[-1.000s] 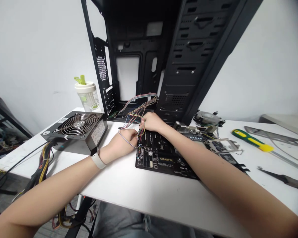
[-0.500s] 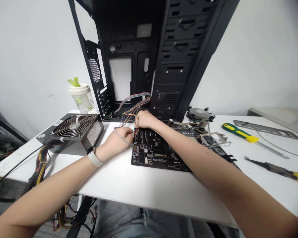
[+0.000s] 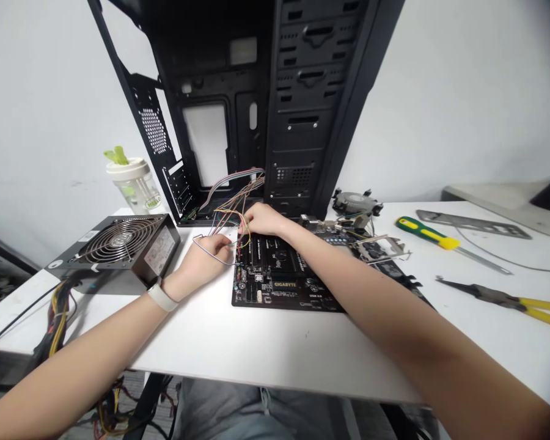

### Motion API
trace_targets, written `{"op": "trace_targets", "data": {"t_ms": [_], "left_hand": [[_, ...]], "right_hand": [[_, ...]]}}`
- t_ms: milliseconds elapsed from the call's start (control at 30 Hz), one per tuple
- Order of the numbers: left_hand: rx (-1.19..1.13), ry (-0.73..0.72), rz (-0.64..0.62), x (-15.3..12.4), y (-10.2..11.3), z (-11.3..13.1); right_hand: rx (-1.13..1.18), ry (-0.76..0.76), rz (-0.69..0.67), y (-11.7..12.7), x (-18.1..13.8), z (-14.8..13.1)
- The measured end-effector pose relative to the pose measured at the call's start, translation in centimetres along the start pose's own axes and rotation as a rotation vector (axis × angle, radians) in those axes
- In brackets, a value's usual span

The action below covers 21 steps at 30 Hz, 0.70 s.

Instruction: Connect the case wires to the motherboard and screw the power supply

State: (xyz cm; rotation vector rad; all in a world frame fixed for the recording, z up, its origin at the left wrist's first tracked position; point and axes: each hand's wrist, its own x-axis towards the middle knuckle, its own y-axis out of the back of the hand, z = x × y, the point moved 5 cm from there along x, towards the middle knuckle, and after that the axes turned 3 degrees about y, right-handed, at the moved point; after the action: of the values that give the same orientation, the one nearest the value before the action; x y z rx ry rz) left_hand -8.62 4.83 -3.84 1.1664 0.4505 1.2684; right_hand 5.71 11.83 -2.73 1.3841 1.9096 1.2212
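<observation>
A black motherboard [image 3: 286, 299] marked GIGABYTE lies flat on the white table in front of the computer case. Thin coloured wires [image 3: 233, 211] run out of the case to the board's left edge. Beside that edge my left hand [image 3: 204, 261] is closed, thumb and fingers pinched on a few of these wires. A pale wire loops over its fingers. My right hand [image 3: 264, 220] reaches over the board to its far left corner, fingers closed around the wires there. Its fingertips and the wire ends are partly hidden.
The tall open computer case [image 3: 297, 104] stands behind the board. On the left are a power supply [image 3: 123, 250] and a lidded cup [image 3: 132, 183]. A CPU cooler [image 3: 357, 203], screwdriver [image 3: 426, 233], metal I/O plate [image 3: 472, 224] and pliers [image 3: 495, 296] lie to the right.
The view has turned a little to the right, so everything appears shifted left. Both hands stay at the wires by the board's left edge, with only slight finger movement.
</observation>
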Motion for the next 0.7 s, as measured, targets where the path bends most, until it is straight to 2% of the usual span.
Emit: {"op": "trace_targets", "data": {"t_ms": [167,700], "left_hand": [[0.015,-0.019,-0.005,-0.2,0.0,0.2],[0.05,-0.008,-0.023,-0.3,-0.7,0.2]], "right_hand": [[0.012,0.013,-0.024,0.3,0.2,0.3],[-0.15,0.1,0.026,-0.5,-0.1,-1.3]]}}
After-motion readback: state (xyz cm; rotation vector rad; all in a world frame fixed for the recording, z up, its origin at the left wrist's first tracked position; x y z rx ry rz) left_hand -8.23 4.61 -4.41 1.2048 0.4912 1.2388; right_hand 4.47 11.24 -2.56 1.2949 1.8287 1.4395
